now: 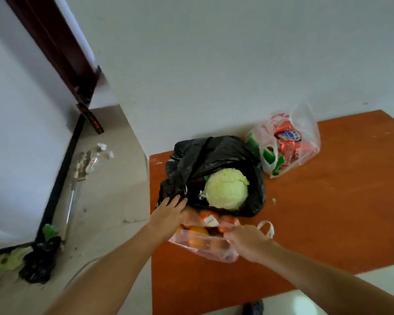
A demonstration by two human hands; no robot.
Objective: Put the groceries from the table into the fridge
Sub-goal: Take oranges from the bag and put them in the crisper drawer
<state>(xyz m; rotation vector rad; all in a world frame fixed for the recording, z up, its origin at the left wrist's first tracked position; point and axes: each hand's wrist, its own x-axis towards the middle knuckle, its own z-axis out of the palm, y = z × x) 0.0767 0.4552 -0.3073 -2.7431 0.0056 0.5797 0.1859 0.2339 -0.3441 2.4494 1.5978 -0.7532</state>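
Three plastic bags sit on the smooth orange-brown table (328,212). A crinkled black bag (214,153) lies open around a round, pale green cabbage (228,192). Just in front, a thin pinkish bag (205,248) of oranges (196,230) lies lengthwise left to right, mouth upward. A clear bag (305,123) farther back holds red cans (287,135), their print too blurred to read. The right hand (246,242) grips the pinkish bag's rim with curled fingers. The left hand (168,214) reaches to the black bag's edge; its grip is unclear.
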